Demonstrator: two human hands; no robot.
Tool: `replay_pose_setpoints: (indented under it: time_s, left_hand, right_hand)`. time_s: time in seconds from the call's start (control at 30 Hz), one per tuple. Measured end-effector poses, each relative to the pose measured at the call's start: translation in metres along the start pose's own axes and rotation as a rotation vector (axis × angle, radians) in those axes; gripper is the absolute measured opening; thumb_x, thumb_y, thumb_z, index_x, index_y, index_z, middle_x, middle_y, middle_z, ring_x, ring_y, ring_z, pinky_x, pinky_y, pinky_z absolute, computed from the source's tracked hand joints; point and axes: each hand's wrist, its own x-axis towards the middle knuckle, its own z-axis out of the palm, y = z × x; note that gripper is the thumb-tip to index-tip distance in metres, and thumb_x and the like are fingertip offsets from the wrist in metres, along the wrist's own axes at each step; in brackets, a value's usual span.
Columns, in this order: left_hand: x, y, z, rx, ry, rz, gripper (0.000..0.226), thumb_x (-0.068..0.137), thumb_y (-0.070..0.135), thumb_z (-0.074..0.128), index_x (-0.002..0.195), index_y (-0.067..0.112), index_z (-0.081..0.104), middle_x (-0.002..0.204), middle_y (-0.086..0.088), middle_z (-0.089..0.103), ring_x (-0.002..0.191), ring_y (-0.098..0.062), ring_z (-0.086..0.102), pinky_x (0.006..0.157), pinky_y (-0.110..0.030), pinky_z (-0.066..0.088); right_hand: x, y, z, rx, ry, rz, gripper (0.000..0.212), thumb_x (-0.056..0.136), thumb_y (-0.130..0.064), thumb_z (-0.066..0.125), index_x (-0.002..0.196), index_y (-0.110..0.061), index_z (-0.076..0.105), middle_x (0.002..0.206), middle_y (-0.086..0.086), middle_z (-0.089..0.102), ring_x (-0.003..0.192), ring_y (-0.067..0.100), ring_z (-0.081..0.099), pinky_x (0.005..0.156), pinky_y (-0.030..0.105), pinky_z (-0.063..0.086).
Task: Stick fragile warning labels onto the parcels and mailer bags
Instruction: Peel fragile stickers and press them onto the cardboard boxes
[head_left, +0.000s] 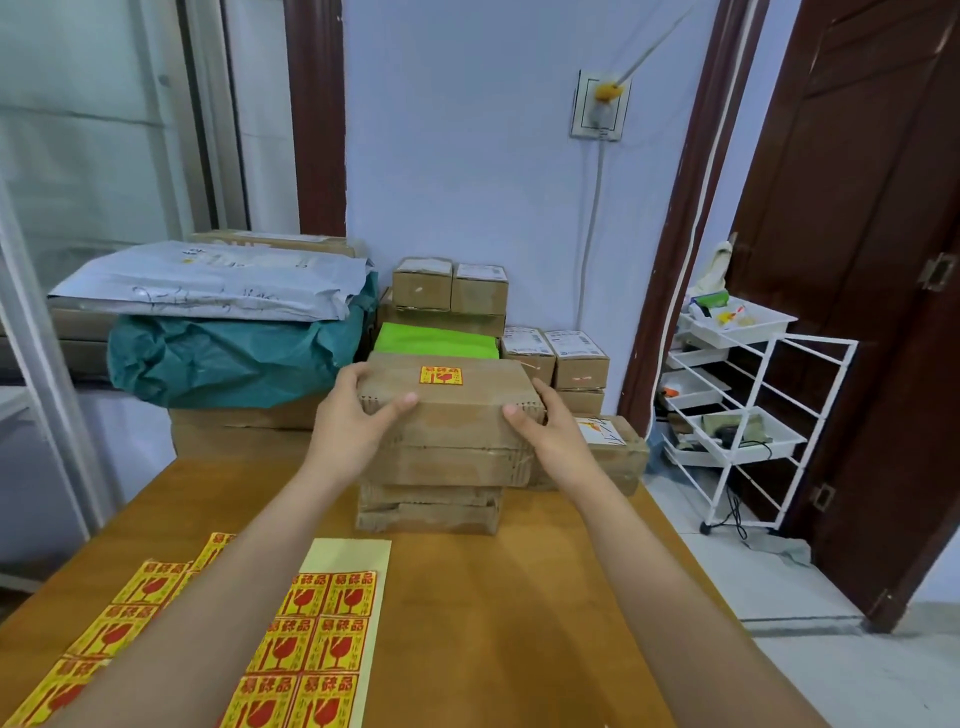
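Hands clamp the ends of the labelled box (447, 410), left hand (349, 426) and right hand (545, 434) each in a curled grip, as I hold it atop the stack on the bench (519, 597), label sheets (311, 639) near for the next parcel.

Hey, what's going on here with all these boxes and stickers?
A person is labelling parcels as fragile. Their left hand and right hand grip the two ends of a cardboard box that already carries a fragile label on top. It sits on or just above a stack of similar boxes on the wooden table. Sheets of unused fragile stickers lie near the table's front edge. More parcels and mailer bags are piled behind.
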Motion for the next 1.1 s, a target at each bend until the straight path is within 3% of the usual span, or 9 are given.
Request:
replay_pose_setpoints:
  time_s: [0.07, 0.2, 0.37, 0.53, 0.63, 0.77, 0.97, 1.03, 1.1]
  left_hand:
    - [-0.002, -0.003, 0.004, 0.068, 0.075, 0.029, 0.066, 0.082, 0.041, 0.068, 0.135, 0.011, 0.043, 0.132, -0.007, 0.051, 0.11, -0.013, 0.045, 0.089, -0.028, 0.039]
    - [-0.007, -0.008, 0.011, 0.201, 0.201, 0.113, 0.058, 0.081, 0.045, 0.067, 0.122, 0.007, 0.052, 0.124, -0.008, 0.052, 0.117, -0.023, 0.046, 0.091, -0.029, 0.037]
    - [-0.034, -0.009, 0.028, 0.379, 0.393, 0.452, 0.029, 0.087, 0.02, 0.065, 0.108, 0.002, 0.057, 0.115, -0.015, 0.052, 0.11, -0.028, 0.039, 0.092, -0.037, 0.035]
    - [-0.078, -0.003, 0.075, 0.27, 0.009, 0.679, 0.024, 0.089, 0.023, 0.045, 0.096, 0.01, 0.063, 0.092, -0.002, 0.063, 0.089, -0.013, 0.051, 0.075, -0.026, 0.04]
    - [-0.103, -0.006, 0.115, 0.235, -0.188, 0.592, 0.03, 0.087, 0.032, 0.041, 0.101, 0.016, 0.062, 0.095, 0.003, 0.065, 0.087, -0.013, 0.059, 0.071, -0.024, 0.044]
    - [-0.112, -0.01, 0.159, 0.224, -0.37, 0.424, 0.052, 0.088, 0.045, 0.031, 0.125, 0.016, 0.053, 0.127, 0.003, 0.055, 0.119, -0.013, 0.05, 0.095, -0.018, 0.034]
    - [-0.087, -0.009, 0.203, 0.173, -0.336, 0.178, 0.063, 0.098, 0.032, 0.045, 0.151, 0.014, 0.016, 0.159, -0.001, 0.013, 0.145, -0.016, 0.013, 0.115, -0.025, 0.012]
    - [-0.077, -0.007, 0.213, 0.152, -0.278, 0.076, 0.07, 0.097, 0.032, 0.047, 0.152, 0.014, 0.008, 0.16, -0.005, 0.01, 0.145, -0.021, 0.015, 0.115, -0.028, 0.015]
    - [-0.068, -0.009, 0.221, 0.134, -0.227, -0.043, 0.074, 0.097, 0.032, 0.048, 0.153, 0.014, 0.002, 0.156, -0.012, 0.022, 0.138, -0.03, 0.03, 0.11, -0.031, 0.025]
  right_hand:
    - [-0.002, 0.0, 0.003, -0.01, 0.012, -0.012, 0.065, 0.091, -0.033, 0.061, 0.145, -0.016, 0.031, 0.12, -0.018, 0.049, 0.117, 0.004, 0.044, 0.093, 0.018, 0.039]
    - [-0.009, 0.012, 0.001, -0.008, 0.032, 0.007, 0.072, 0.085, -0.04, 0.065, 0.144, -0.016, 0.032, 0.135, -0.003, 0.052, 0.123, 0.015, 0.05, 0.103, 0.036, 0.045]
    - [-0.027, 0.031, -0.009, -0.066, 0.018, 0.029, 0.067, 0.085, -0.047, 0.057, 0.14, -0.013, 0.04, 0.135, -0.005, 0.051, 0.122, 0.009, 0.049, 0.096, 0.027, 0.044]
    - [-0.039, 0.066, -0.03, -0.196, 0.133, 0.076, 0.032, 0.097, -0.031, 0.051, 0.119, -0.009, 0.059, 0.115, 0.001, 0.061, 0.106, 0.012, 0.056, 0.075, 0.006, 0.039]
    - [-0.044, 0.084, -0.045, -0.226, 0.188, 0.113, 0.022, 0.097, -0.025, 0.052, 0.109, -0.009, 0.062, 0.108, 0.003, 0.062, 0.099, 0.014, 0.056, 0.079, 0.016, 0.04]
    - [-0.046, 0.104, -0.071, -0.258, 0.309, 0.138, 0.019, 0.097, -0.022, 0.051, 0.107, -0.01, 0.062, 0.106, 0.005, 0.062, 0.098, 0.015, 0.056, 0.083, 0.023, 0.039]
    - [-0.036, 0.131, -0.098, -0.275, 0.513, 0.164, 0.018, 0.097, -0.02, 0.048, 0.109, -0.013, 0.06, 0.109, 0.002, 0.061, 0.102, 0.016, 0.057, 0.088, 0.028, 0.044]
    - [-0.03, 0.136, -0.1, -0.275, 0.547, 0.163, 0.026, 0.097, -0.02, 0.048, 0.12, -0.01, 0.056, 0.117, 0.001, 0.056, 0.11, 0.015, 0.053, 0.094, 0.028, 0.041]
    - [-0.026, 0.139, -0.096, -0.267, 0.56, 0.132, 0.031, 0.097, -0.018, 0.048, 0.127, -0.011, 0.05, 0.12, -0.004, 0.049, 0.115, 0.012, 0.047, 0.097, 0.026, 0.038]
